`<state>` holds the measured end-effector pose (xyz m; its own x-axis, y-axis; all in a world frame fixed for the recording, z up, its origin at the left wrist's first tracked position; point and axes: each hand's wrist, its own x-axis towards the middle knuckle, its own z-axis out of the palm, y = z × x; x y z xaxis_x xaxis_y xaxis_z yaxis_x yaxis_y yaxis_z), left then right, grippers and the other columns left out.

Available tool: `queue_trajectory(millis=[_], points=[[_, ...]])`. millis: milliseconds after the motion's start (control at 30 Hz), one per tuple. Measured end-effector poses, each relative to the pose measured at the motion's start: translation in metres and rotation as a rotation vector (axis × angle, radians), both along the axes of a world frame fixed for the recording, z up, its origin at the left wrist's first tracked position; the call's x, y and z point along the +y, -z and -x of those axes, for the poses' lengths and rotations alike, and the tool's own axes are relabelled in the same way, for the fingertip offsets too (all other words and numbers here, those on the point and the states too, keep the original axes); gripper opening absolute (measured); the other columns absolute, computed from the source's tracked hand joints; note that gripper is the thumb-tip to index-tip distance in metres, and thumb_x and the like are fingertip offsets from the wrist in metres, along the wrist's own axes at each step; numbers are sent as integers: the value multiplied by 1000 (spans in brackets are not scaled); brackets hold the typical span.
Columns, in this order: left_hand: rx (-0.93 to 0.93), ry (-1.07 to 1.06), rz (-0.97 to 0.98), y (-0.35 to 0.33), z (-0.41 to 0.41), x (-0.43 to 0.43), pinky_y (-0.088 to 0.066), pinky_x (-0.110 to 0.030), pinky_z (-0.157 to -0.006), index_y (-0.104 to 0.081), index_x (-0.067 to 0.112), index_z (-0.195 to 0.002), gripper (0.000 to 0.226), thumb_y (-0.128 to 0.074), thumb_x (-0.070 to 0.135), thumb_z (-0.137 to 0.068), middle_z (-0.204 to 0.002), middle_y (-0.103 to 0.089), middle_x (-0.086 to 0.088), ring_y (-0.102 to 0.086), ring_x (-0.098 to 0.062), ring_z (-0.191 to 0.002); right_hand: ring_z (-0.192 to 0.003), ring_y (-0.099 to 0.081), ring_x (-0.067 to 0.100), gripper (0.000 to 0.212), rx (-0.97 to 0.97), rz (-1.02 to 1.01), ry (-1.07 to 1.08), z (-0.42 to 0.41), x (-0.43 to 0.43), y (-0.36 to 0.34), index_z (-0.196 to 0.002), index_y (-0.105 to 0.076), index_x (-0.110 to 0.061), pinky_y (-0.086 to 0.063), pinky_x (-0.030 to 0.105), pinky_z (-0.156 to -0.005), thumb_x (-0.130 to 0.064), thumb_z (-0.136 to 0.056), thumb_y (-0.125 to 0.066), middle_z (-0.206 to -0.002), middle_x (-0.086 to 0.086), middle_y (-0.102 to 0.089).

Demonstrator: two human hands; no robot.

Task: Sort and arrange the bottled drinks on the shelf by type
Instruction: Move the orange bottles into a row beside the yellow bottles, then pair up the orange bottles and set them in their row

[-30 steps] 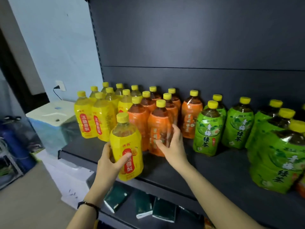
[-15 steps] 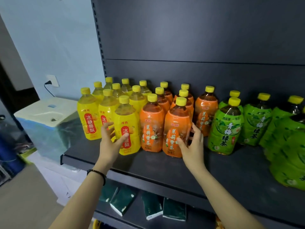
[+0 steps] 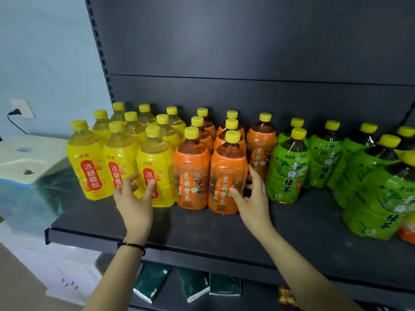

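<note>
Left of frame, yellow bottles [image 3: 89, 162] read 冰糖雪梨; centre orange bottles [image 3: 192, 173] 茉莉蜜茶; right green bottles [image 3: 288, 169] 青梅绿茶.

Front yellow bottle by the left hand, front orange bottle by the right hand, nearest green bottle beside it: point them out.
Front yellow bottle [image 3: 157, 167], head view, upper label.
Front orange bottle [image 3: 226, 173], head view, label.
Green bottle [image 3: 288, 173], head view, label centre.

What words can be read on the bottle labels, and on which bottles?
"冰糖雪梨": yellow bottles, red label.
"茉莉蜜茶": orange bottles.
"青梅绿茶": green bottles.
Small brand mark above each name, and fine print: too blurred to read.
Packets on the lower shelf: no readable text.
</note>
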<state>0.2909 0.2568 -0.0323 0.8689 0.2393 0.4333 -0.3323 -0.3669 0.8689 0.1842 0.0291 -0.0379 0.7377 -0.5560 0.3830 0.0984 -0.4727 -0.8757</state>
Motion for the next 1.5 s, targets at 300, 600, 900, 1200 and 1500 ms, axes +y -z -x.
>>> queue_trajectory(millis=[300,600,900,1200,1500], points=[[102,57,-23,3,-7,-9,-51,-49,-92,-38,14,-133,80,-83,32,-69,-130,-49,-16,-56,-30,-112,-130,-44,17,71,21,-49,-33,4,3,-3,-136,-16,-58,-46,45,-102,-38,-88,-65,-147,-2,-39],[157,210,-292,11,95,-39,-48,-39,-73,-63,19,-87,16,-59,34,-90,-90,-68,-5,-62,-28,-87,-98,-58,9,20,253,243,-86,84,-53,-9,-110,-65,-21,-49,27,-83,-29,-91,-60,-106,-6,-61],[-91,514,-599,-1,242,-193,-50,-38,-80,-61,30,-116,44,-53,55,-82,-112,-65,4,-58,-23,-108,-118,-54,11,59,408,327,39,274,-195,-28,-142,-39,-32,-50,29,-89,-43,-89,-61,-127,-7,-56],[-140,727,-596,8,391,-356,-49,-33,-86,-52,35,-127,47,-50,59,-87,-124,-58,9,-52,-15,-115,-133,-42,15,58,482,340,245,458,-327,-26,-143,-39,-27,-42,29,-102,-39,-90,-61,-144,-4,-45],[-176,765,-605,7,425,-457,-48,-31,-84,-50,34,-129,52,-51,60,-84,-127,-54,11,-49,-14,-117,-119,-48,16,57,455,260,361,522,-425,-16,-142,-40,-26,-41,26,-92,-36,-91,-61,-139,-2,-47]])
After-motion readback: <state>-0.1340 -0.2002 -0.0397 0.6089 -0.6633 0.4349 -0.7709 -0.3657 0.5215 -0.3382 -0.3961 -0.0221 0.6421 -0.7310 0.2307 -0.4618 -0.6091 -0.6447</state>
